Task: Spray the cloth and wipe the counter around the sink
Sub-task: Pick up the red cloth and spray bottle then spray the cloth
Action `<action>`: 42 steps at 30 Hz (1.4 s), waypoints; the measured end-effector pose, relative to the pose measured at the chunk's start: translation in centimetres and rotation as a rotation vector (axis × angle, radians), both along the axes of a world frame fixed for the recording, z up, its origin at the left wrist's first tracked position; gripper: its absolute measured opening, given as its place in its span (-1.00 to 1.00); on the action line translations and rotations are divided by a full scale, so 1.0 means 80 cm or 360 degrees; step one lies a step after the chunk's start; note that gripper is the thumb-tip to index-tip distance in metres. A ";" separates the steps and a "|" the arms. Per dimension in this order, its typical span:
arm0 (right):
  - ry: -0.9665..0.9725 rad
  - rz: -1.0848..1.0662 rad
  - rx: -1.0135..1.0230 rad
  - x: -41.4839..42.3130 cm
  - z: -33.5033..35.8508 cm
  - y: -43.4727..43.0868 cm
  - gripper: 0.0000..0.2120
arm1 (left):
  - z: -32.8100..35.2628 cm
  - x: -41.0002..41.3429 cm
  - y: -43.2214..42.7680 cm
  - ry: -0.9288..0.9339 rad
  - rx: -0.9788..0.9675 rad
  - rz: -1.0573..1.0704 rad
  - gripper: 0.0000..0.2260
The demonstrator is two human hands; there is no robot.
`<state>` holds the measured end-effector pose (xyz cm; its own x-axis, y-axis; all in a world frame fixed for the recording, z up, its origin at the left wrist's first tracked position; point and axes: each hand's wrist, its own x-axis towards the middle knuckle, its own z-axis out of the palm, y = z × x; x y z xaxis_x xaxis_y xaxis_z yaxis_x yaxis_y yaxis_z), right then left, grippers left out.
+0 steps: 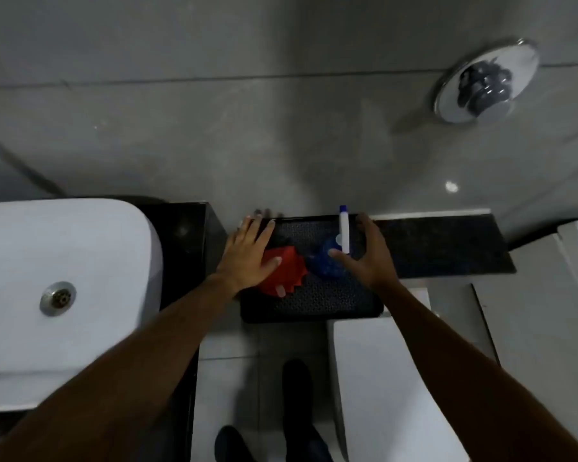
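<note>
- Over the black perforated plastic tray [314, 305]: left hand [247, 258], fingers spread and flat, palm down on a red cloth with a scalloped edge [289, 266]; pressing or about to gather it, not yet closed around it.
- Right hand [367, 255]: open, fingers curved, thumb reaching toward a blue translucent spray bottle with a white nozzle head and blue tip [342, 233]; just beside the bottle, possibly touching, but no grip is closed on it.
- Cloth and bottle: both lie in the tray, side by side, cloth to the left, bottle to the right; the bottle appears to lie on its side with the nozzle pointing toward the wall.
- Tray: resting on the edge of a dark speckled stone counter [447, 248], against the grey tiled wall [247, 128].
- White ceramic basin with a metal drain [64, 278]: well to the left, seated on the dark counter.
- Progress, as judged: at the very start. Items being collected; cloth shows no sign of having been sprayed, though wetness cannot be told here.
- Remaining: lift both items, spray the cloth, wipe the counter around the basin.
</note>
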<state>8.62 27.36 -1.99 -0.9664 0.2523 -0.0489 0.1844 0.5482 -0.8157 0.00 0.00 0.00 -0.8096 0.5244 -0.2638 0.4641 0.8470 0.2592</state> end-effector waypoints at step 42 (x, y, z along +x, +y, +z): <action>-0.0957 -0.0061 -0.0274 0.007 -0.073 -0.145 -0.81 | -0.131 0.061 -0.045 -0.0408 -0.0373 -0.0091 -0.37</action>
